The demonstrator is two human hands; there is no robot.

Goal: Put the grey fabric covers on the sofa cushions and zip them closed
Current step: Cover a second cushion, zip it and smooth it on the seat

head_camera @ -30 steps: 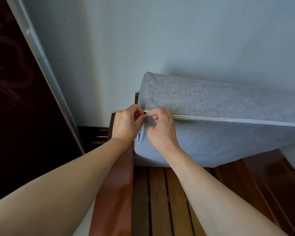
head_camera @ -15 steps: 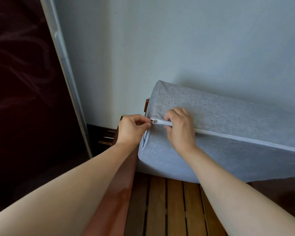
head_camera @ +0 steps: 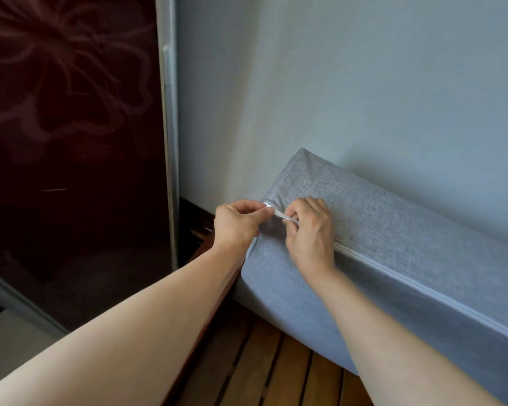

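Observation:
A sofa cushion in a grey fabric cover stands on edge on the wooden sofa frame, leaning against the wall. A white zipper runs along its upper edge from the left corner to the right edge of view. The metal zipper pull sits at the cushion's left corner, pinched by my left hand. Just right of the pull, my right hand rests on the cover with fingers curled on the fabric beside the zipper. The zipper line looks closed along its visible length.
Wooden slats of the sofa seat lie below the cushion, with a reddish armrest under my left forearm. A pale wall stands behind. A dark glass panel with a metal frame is at the left.
The view has swung to the right and tilted, so the cushion sits lower right. My left hand keeps the pull at the corner. My right hand has curled closer to the pull.

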